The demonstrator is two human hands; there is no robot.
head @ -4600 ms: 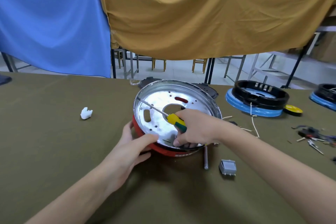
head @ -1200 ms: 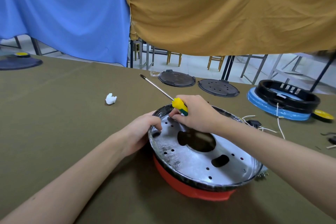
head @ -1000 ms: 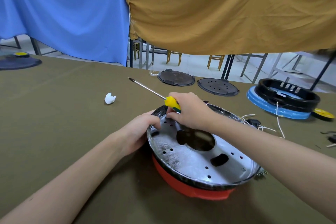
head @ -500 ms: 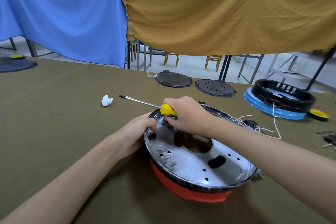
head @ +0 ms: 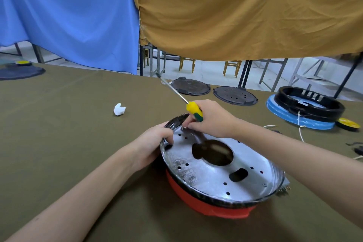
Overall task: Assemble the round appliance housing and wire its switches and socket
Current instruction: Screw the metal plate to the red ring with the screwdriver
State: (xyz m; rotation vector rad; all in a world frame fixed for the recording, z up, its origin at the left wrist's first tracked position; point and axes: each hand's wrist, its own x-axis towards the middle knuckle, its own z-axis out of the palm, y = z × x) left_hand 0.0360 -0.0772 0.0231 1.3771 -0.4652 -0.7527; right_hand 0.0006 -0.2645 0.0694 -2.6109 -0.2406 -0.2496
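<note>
A crumpled white scrap (head: 119, 109) lies on the olive tablecloth (head: 59, 133), well to the left of both hands. The left hand (head: 151, 144) grips the near-left rim of the round housing (head: 220, 171), fingers curled over its edge. Just beside those fingers, the right hand (head: 211, 119) clenches a screwdriver (head: 193, 111) by its yellow handle, shaft pointing up and away, fingertips touching the silver plate. Farther right, past the right wrist, sits a black-and-blue ring (head: 306, 110).

both hands curled, left hand (head: 151, 143), right hand (head: 211, 119)
</note>
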